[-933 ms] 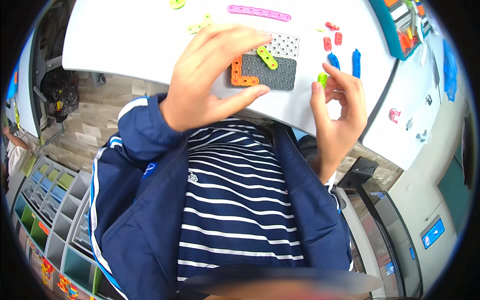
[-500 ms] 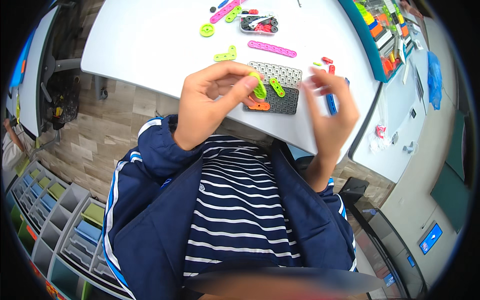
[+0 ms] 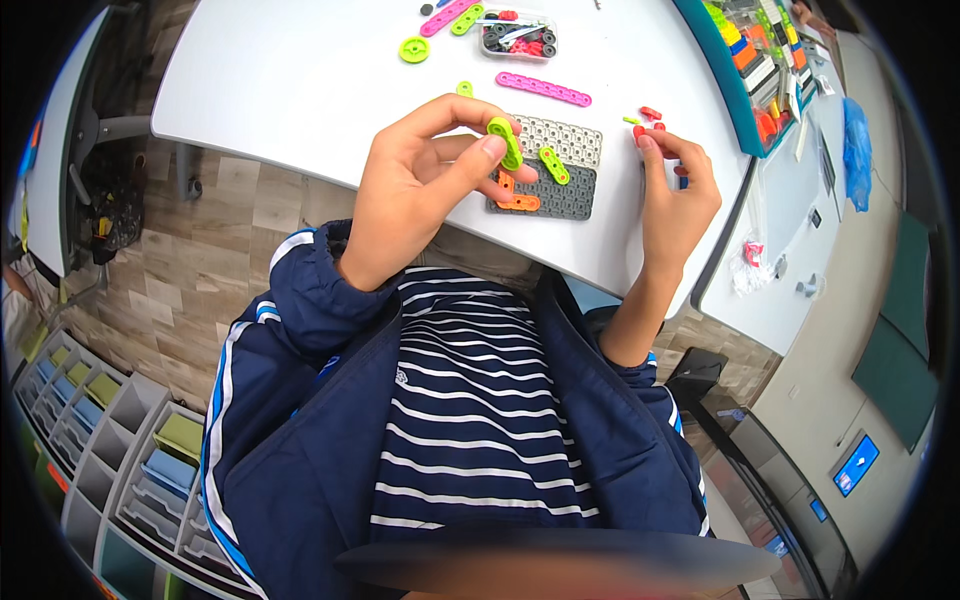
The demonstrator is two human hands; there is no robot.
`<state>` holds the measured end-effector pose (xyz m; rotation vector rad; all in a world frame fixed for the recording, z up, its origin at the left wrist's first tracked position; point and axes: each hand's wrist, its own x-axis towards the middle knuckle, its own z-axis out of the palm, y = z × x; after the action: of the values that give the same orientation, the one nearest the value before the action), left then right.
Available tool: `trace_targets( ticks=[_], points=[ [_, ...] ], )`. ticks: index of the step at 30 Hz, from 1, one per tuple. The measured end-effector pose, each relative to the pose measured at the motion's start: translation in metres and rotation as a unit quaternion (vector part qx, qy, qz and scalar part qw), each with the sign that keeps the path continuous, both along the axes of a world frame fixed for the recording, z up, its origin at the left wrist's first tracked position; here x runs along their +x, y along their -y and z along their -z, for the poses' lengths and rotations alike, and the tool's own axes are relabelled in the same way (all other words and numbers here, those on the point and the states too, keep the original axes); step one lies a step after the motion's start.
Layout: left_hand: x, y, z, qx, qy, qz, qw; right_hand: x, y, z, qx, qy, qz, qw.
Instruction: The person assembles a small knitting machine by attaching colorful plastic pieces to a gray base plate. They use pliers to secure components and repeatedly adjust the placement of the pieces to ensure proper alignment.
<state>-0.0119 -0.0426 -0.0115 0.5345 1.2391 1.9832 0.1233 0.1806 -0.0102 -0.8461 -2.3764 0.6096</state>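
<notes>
My left hand [image 3: 425,190] pinches a lime-green building link [image 3: 506,144] between thumb and forefinger, above the left part of the baseplates. Farther right, my right hand [image 3: 680,195] has thumb and fingers together on a small red connector peg [image 3: 640,132], low over the table. Between my hands lie a light grey baseplate [image 3: 575,137] and a dark grey baseplate [image 3: 568,203], edge to edge. On the dark plate sit an orange angled piece [image 3: 520,202], partly behind my left fingers, and another lime-green link [image 3: 553,166] with red in its end holes.
More red pegs [image 3: 650,113] lie past my right fingertips. A magenta beam [image 3: 543,89], a green wheel [image 3: 415,49] and a clear box [image 3: 519,37] of small parts stand farther back. A teal-edged bin [image 3: 715,80] of bricks is at the right edge.
My right hand has moved to the red pegs and closed on one. My left hand, still holding the green link, has risen slightly and turned it a little.
</notes>
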Motion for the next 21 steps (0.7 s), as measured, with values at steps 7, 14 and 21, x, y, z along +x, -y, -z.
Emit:
trace_targets(
  ticks=[7, 14, 21],
  points=[
    [0.006, -0.011, -0.012, 0.048, 0.204, 0.14, 0.968, -0.002, 0.052, -0.02, -0.101, -0.178, -0.124, 0.971],
    [0.01, -0.02, -0.016, -0.008, 0.159, 0.158, 0.974, 0.0, 0.067, -0.024, -0.103, -0.193, -0.171, 0.961],
    [0.014, -0.025, -0.009, -0.026, 0.096, 0.149, 0.984, 0.007, 0.057, -0.016, -0.114, -0.18, -0.147, 0.966]
  ],
)
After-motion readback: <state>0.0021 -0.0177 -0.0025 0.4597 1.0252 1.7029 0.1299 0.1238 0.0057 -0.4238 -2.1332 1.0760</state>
